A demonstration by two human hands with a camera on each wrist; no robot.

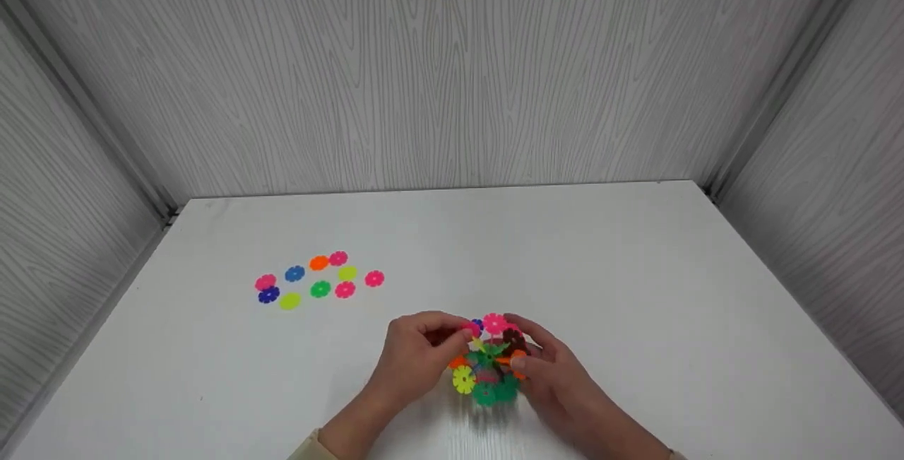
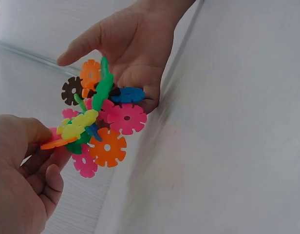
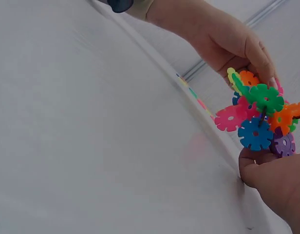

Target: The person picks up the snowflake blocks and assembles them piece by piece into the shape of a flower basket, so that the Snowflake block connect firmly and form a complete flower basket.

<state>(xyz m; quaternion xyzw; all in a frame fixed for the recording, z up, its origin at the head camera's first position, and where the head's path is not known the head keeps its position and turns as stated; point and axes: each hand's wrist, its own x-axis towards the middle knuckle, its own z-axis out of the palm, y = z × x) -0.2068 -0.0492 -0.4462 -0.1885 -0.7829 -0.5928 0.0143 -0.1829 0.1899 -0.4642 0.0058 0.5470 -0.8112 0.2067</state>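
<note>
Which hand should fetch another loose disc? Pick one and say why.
Probably the left hand: the loose discs lie on its side of the table, and it pinches only the edge of the disc cluster, while the right hand holds the other side.

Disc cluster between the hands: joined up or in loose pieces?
Joined: the disc cluster forms one mass between left hand and right hand, its pieces standing at varied angles.
</note>
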